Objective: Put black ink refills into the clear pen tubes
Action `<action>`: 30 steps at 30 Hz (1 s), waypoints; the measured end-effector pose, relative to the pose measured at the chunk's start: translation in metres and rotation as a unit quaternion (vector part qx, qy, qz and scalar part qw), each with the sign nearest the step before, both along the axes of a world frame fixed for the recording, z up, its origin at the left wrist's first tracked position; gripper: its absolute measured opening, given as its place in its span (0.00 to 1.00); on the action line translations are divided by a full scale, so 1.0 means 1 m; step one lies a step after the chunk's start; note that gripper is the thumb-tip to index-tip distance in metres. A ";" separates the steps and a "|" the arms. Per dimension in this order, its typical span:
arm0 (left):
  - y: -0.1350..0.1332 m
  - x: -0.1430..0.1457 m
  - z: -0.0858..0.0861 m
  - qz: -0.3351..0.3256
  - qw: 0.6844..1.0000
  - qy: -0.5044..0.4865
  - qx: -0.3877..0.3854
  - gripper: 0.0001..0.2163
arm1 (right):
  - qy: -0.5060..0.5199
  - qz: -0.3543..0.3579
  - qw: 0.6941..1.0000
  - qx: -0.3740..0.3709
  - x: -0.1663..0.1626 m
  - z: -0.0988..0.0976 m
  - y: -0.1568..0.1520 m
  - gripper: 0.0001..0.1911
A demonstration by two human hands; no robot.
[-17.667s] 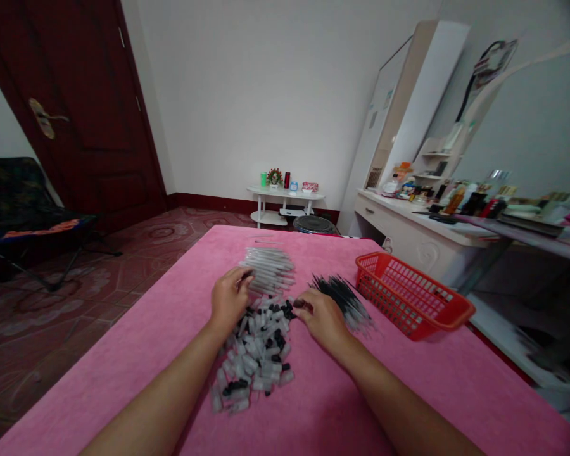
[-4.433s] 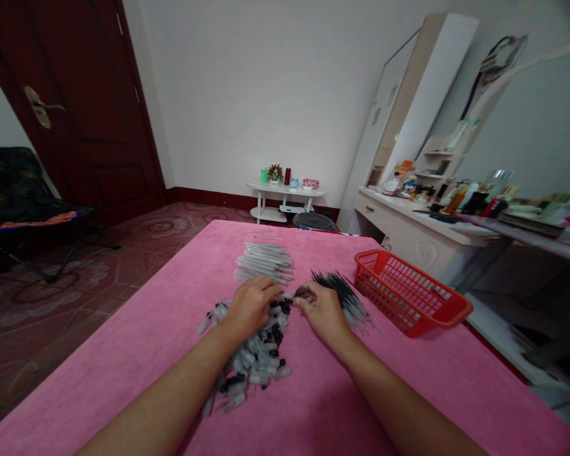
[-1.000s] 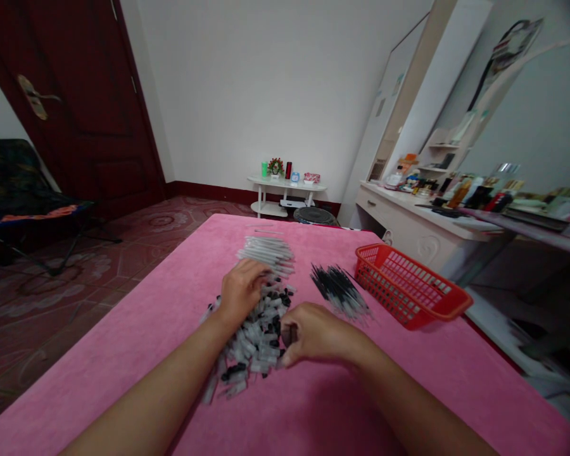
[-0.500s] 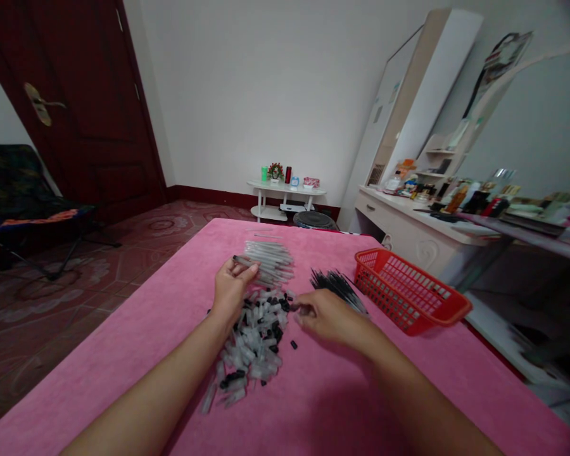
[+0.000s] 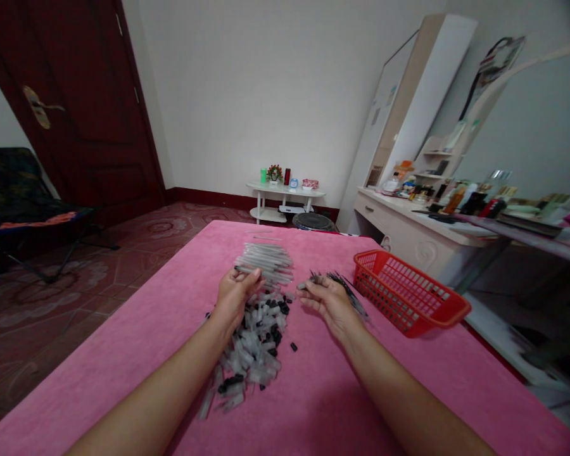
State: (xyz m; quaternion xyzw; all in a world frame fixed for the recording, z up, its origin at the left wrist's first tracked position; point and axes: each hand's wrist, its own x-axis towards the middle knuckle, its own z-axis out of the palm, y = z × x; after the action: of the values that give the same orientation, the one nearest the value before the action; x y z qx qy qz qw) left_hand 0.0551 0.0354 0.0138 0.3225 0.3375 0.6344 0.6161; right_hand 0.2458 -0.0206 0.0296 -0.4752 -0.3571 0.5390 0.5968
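Note:
My left hand [image 5: 232,294] is closed around a clear pen barrel with a dark end [image 5: 238,269], mostly covered by the fingers. It is beside a stack of clear pen barrels [image 5: 268,256]. In front of it lies a heap of clear pen caps [image 5: 251,348] mixed with small black plugs [image 5: 231,382]. My right hand [image 5: 330,301] pinches a small pale clear pen cap [image 5: 303,286] between thumb and fingers, the other fingers loosely curled. Right behind this hand is a bundle of thin black pen refills [image 5: 351,294], partly hidden by it.
A red plastic basket [image 5: 411,297] stands at the right on the pink cloth-covered table [image 5: 137,335]. One black plug [image 5: 293,346] lies apart from the heap. Beyond the table are a dressing table [image 5: 408,221], a low white stand [image 5: 285,190] and a folding chair [image 5: 26,209].
My right hand has lifted from the right edge of the heap and turned, now showing a small pale cap in its fingertips. My left hand, still holding the barrel, has shifted slightly toward me.

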 end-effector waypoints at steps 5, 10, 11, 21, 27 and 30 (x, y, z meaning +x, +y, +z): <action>-0.002 0.001 0.002 -0.012 1.000 0.000 0.004 0.18 | 0.034 0.003 0.999 0.011 -0.002 -0.003 0.000 0.13; -0.003 0.001 0.002 -0.018 1.000 0.002 0.001 0.18 | -0.009 0.017 1.000 0.022 -0.002 -0.004 0.000 0.14; -0.002 0.001 0.001 -0.018 1.000 0.003 0.002 0.18 | -0.020 0.021 0.999 0.024 -0.002 -0.003 -0.001 0.14; 0.000 -0.001 -0.002 -0.012 1.000 0.000 0.009 0.17 | -0.195 0.059 0.977 0.061 -0.004 -0.007 0.002 0.17; 0.000 0.000 -0.003 -0.015 1.000 0.006 0.006 0.17 | -0.275 0.036 0.956 0.091 -0.002 -0.008 0.004 0.10; -0.001 0.001 -0.002 -0.018 1.000 0.017 0.009 0.18 | -0.321 0.011 0.939 0.125 -0.002 -0.004 0.004 0.09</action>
State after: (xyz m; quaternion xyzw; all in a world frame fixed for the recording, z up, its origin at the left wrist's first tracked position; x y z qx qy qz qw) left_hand 0.0558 0.0340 0.0123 0.3451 0.3365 0.6209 0.6182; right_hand 0.2437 -0.0170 0.0251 -0.5406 -0.5993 0.3154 0.4992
